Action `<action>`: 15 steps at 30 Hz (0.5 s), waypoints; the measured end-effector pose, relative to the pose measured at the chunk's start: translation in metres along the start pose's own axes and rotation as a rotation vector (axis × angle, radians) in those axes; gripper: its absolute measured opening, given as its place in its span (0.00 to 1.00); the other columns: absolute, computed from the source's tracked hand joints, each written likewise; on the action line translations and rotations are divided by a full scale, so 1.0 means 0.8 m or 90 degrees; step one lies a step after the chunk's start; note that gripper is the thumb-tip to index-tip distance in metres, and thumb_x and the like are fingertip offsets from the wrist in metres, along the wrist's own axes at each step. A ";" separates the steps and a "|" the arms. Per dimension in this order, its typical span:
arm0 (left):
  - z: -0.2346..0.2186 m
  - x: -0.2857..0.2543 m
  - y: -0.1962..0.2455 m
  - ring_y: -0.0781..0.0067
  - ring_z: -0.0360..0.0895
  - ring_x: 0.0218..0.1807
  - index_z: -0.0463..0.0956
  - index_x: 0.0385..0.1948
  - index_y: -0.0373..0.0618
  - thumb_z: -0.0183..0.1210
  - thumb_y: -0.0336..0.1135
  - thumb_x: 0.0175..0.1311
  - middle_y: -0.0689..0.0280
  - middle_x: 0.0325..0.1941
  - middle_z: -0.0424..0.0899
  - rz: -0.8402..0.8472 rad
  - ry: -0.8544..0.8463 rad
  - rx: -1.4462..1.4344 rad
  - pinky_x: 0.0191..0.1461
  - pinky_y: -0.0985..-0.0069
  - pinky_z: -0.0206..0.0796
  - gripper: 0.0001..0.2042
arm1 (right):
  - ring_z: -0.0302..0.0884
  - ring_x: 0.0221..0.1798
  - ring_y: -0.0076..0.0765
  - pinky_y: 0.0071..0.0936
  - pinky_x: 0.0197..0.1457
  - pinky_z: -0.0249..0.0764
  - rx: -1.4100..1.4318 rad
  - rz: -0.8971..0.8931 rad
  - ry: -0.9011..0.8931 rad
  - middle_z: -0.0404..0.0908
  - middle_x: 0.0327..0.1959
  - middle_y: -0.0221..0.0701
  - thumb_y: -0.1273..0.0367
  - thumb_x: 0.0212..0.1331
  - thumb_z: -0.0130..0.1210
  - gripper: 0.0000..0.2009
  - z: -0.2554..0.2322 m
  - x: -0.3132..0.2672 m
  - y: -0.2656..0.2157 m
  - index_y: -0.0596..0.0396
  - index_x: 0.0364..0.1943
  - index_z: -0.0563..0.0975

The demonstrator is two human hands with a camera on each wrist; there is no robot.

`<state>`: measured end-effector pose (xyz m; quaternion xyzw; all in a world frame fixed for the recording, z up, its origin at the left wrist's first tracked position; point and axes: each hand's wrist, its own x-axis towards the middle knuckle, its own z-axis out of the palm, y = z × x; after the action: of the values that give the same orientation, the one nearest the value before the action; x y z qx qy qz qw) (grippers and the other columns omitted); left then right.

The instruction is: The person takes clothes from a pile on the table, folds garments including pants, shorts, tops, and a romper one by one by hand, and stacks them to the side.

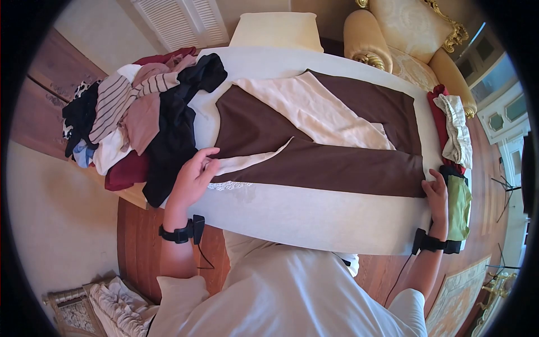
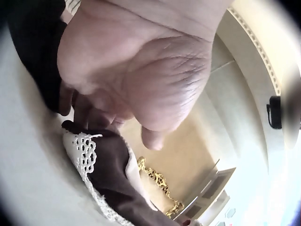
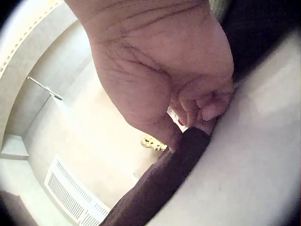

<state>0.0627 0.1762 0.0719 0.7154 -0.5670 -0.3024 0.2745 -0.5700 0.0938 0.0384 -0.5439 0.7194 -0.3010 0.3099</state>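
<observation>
Brown trousers-like fabric (image 1: 348, 171) lies spread in the head view, with a cream piece (image 1: 320, 112) across its middle and a pale strip along its left opening. White lace (image 1: 230, 185) shows at the lower left edge, also in the left wrist view (image 2: 87, 153). My left hand (image 1: 193, 177) touches that left end; its fingers meet the brown fabric (image 2: 113, 160) while the thumb stands apart from them. At the lower right corner my right hand (image 1: 437, 196) pinches the brown edge (image 3: 160, 183) between thumb and fingers, seen close in the right wrist view.
A heap of mixed clothes (image 1: 135, 118) covers the left end of the white board (image 1: 314, 219). Folded red, white and green clothes (image 1: 459, 208) line its right end. Beyond stand a cream stool (image 1: 275, 31) and a gilded armchair (image 1: 412, 33).
</observation>
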 end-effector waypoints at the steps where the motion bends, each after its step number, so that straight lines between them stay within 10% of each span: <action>1: 0.003 -0.003 -0.008 0.74 0.80 0.47 0.74 0.60 0.40 0.60 0.33 0.73 0.61 0.42 0.84 0.045 -0.030 -0.106 0.52 0.75 0.71 0.17 | 0.69 0.32 0.17 0.19 0.37 0.65 0.001 -0.016 0.005 0.77 0.30 0.22 0.72 0.65 0.63 0.24 0.001 0.001 0.004 0.56 0.65 0.73; 8: 0.005 0.004 -0.035 0.80 0.77 0.54 0.70 0.64 0.38 0.59 0.31 0.74 0.65 0.51 0.82 0.085 -0.079 -0.291 0.58 0.78 0.70 0.20 | 0.69 0.33 0.15 0.16 0.41 0.65 0.045 -0.184 0.087 0.76 0.30 0.21 0.74 0.66 0.61 0.26 0.009 0.004 0.021 0.55 0.68 0.70; 15: 0.012 -0.005 -0.027 0.75 0.77 0.57 0.74 0.60 0.39 0.58 0.31 0.74 0.65 0.46 0.82 0.025 -0.021 -0.186 0.61 0.76 0.67 0.16 | 0.70 0.36 0.16 0.16 0.43 0.66 0.050 -0.104 0.053 0.76 0.30 0.21 0.75 0.65 0.61 0.28 0.005 0.007 0.019 0.54 0.70 0.68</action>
<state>0.0689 0.1841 0.0503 0.6513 -0.5356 -0.3881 0.3721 -0.5769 0.0912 0.0237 -0.5752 0.6727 -0.3753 0.2753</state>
